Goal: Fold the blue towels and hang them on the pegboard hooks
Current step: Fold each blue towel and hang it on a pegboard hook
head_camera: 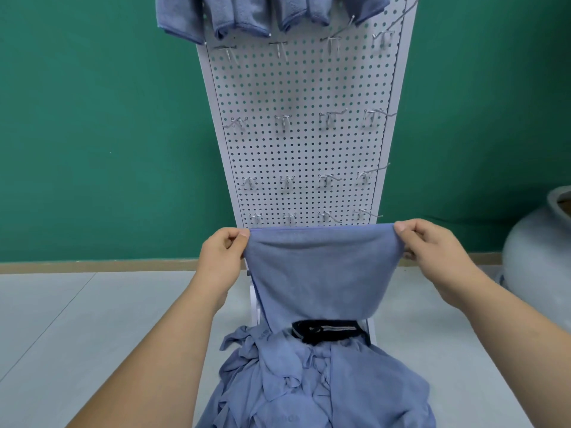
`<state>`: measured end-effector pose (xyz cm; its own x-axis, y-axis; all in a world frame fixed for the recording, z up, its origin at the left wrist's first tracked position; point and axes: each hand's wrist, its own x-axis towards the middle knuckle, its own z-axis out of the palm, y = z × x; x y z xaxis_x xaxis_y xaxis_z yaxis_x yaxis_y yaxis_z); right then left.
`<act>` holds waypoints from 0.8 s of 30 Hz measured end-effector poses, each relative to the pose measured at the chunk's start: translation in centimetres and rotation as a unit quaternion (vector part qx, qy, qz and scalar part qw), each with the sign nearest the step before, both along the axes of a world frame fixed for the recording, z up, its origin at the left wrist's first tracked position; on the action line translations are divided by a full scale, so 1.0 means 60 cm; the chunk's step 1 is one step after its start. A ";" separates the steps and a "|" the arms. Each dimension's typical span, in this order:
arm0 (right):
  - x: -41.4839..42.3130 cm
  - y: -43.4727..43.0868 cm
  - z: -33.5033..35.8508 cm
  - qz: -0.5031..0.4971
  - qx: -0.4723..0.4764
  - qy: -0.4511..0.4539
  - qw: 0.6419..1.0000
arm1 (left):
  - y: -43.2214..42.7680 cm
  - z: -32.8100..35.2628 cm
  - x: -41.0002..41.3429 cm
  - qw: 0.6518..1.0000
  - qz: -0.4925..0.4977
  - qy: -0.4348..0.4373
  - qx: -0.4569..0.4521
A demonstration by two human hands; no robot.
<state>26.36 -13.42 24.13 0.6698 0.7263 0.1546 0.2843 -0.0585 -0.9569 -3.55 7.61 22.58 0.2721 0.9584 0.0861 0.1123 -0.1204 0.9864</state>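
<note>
The left hand (224, 248) and the right hand (432, 245) each pinch a top corner of a blue towel (321, 273), held up at the pegboard's (302, 149) bottom edge. For a neat fold, the corners should meet evenly. A pile of towels (309, 381) lies on the grey floor (77, 319) by a green wall (92, 118).

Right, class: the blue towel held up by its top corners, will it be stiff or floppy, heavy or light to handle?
Probably floppy: the towel hangs limp and curved between the left hand and right hand. Likely light, since corner pinches alone carry it. It should drape readily over a hook, like the folded towels up top.
</note>
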 end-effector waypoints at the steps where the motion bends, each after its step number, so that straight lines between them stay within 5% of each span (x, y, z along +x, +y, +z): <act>1: -0.003 -0.002 0.008 0.008 0.035 0.048 0.998 | -0.002 0.005 0.001 0.999 -0.004 -0.032 -0.022; 5: -0.011 -0.007 0.035 0.025 0.106 0.161 0.981 | -0.009 0.026 0.007 0.985 -0.030 -0.140 -0.097; 8: -0.016 -0.008 0.037 0.008 0.117 0.198 0.973 | -0.010 0.020 0.015 0.987 0.013 -0.119 -0.106; 13: -0.042 0.006 0.017 -0.068 0.068 0.123 0.988 | -0.028 -0.003 0.032 0.993 0.114 -0.020 -0.033; 24: -0.135 0.058 -0.027 -0.036 0.028 -0.074 0.996 | -0.111 -0.004 0.103 0.997 -0.077 0.018 0.014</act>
<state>18.25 -9.92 22.50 0.6865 0.6652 0.2936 0.4189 -0.0318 -0.9075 2.62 0.95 22.35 0.4190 0.9026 0.0989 0.1264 -0.1658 0.9780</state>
